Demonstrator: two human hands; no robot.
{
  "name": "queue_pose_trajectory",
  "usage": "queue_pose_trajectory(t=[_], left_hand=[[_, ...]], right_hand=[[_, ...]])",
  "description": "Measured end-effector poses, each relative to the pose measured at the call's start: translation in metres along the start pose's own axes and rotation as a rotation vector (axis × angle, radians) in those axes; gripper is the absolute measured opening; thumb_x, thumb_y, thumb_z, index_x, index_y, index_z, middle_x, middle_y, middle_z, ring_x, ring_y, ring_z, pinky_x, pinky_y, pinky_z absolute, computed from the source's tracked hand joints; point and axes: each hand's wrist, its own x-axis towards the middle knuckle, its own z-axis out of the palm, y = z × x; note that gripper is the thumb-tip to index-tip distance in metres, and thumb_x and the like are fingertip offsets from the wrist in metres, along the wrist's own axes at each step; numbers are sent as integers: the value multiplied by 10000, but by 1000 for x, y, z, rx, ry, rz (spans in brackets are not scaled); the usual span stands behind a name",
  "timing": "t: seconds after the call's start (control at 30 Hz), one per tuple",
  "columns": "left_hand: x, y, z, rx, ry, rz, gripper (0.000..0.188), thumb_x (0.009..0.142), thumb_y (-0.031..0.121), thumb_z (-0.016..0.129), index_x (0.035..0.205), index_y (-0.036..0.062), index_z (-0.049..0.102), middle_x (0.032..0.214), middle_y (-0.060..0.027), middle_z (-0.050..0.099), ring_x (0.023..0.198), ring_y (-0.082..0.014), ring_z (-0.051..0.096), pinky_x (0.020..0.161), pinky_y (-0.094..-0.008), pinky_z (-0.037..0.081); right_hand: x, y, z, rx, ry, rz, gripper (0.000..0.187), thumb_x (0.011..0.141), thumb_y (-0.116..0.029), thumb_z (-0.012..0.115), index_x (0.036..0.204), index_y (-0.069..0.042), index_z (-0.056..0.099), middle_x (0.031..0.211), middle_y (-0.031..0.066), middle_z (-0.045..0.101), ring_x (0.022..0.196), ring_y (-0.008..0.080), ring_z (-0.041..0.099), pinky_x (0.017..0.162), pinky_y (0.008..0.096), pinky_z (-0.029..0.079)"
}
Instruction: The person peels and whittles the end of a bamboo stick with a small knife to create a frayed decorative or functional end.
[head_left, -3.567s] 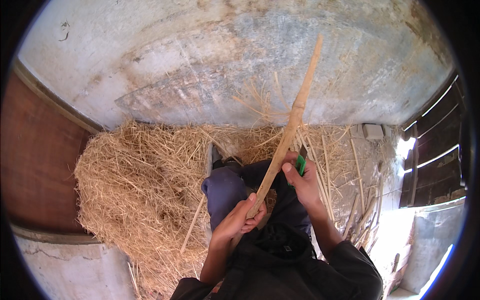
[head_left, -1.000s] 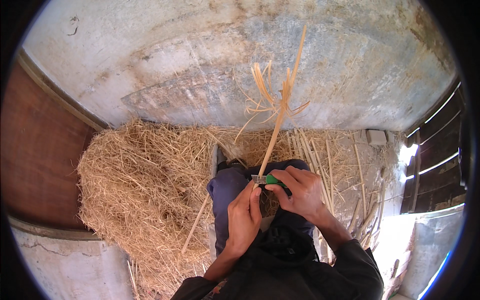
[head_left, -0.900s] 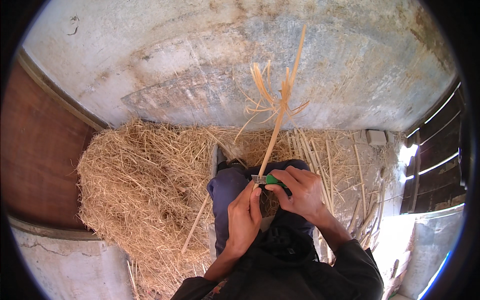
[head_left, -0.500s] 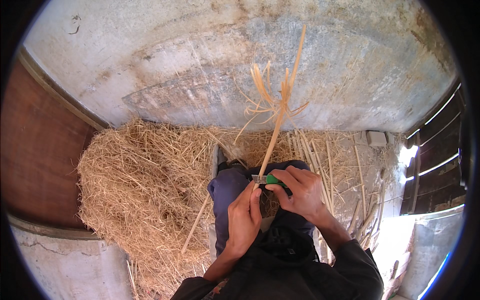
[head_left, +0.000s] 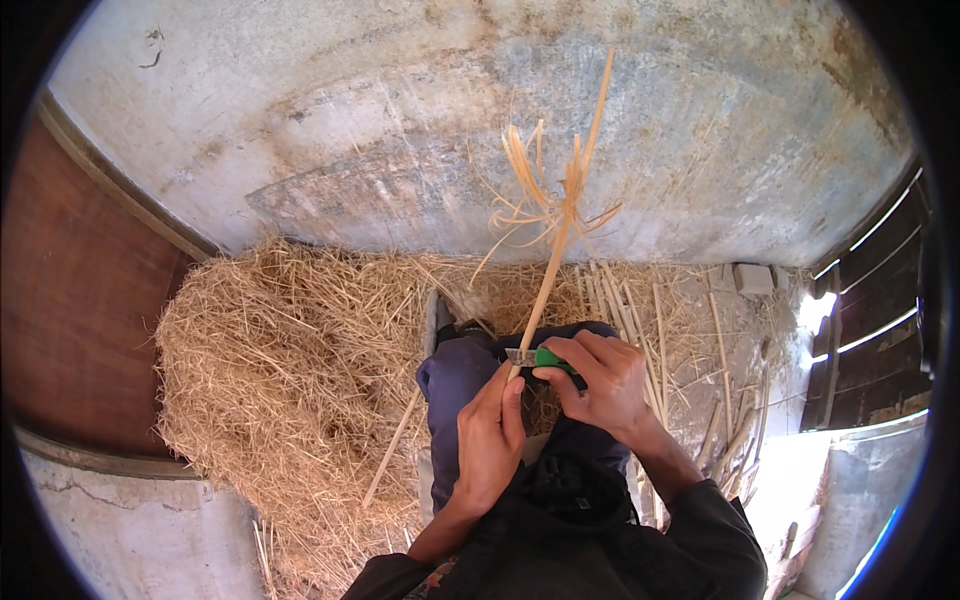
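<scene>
Right hand (head_left: 600, 385): fingers curled tight around a green-handled knife (head_left: 540, 357). The short blade points toward the person's left and meets the cane at the left fingertips.

Left hand (head_left: 490, 440): fingers closed around the lower end of the cane, thumb up along it, just below the blade. Both hands touch or nearly touch at this point; the left is the one bearing the cane, the right the tool.

Cane (head_left: 550, 270): pale, thin, split stalk. Long axis runs from the hands up and away from the person, leaning slightly to the right, its top against the wall. Blade sits across this axis, near the held end.

Frayed end (head_left: 545, 190): upper part splays into curled strips on both sides, one long sliver rising above the rest.

Lap: dark blue trousers (head_left: 455, 375) under the hands.

Straw heap (head_left: 290, 370): loose shavings piled on the person's left, reaching the knee.

Cut canes (head_left: 640, 310): several bare lengths lying on the ground beyond the right hand.

Wall (head_left: 400, 120): stained, grey, behind everything.
</scene>
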Motion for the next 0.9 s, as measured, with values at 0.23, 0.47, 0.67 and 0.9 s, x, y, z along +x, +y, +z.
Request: queue_pose_trajectory(t=[0.23, 0.47, 0.67, 0.9], left_hand=[[-15, -5, 3, 13, -47, 3, 315, 1143, 112, 590, 1365, -95, 674, 1114, -312, 756, 873, -406, 766, 782, -421, 586], [-21, -4, 4, -27, -110, -50, 312, 1140, 119, 593, 1340, -101, 689, 1122, -311, 759, 902, -412, 774, 817, -422, 592], [-27, -12, 1, 23, -94, -54, 317, 1145, 120, 583, 1331, -114, 689, 1117, -313, 762, 946, -416, 788, 838, -429, 598], [-32, -23, 4, -5, -63, -4, 310, 1164, 123, 544, 1371, -27, 720, 705, -56, 518, 639, -106, 500, 586, -304, 428]], right_hand=[[11, 41, -5, -83, 146, 176, 234, 897, -223, 876, 1077, -92, 804, 883, 70, 759, 702, 273, 746, 624, 376, 570], [26, 57, -27, -53, 124, 274, 202, 946, -185, 854, 1089, -51, 809, 984, 129, 812, 786, 309, 791, 692, 371, 616], [28, 68, -25, -23, 107, 143, 219, 953, -236, 850, 1085, -66, 810, 966, 93, 809, 750, 287, 778, 636, 368, 589], [35, 71, -35, -53, -19, 163, 210, 905, -125, 865, 1068, -13, 794, 938, 132, 794, 777, 314, 783, 683, 369, 601]])
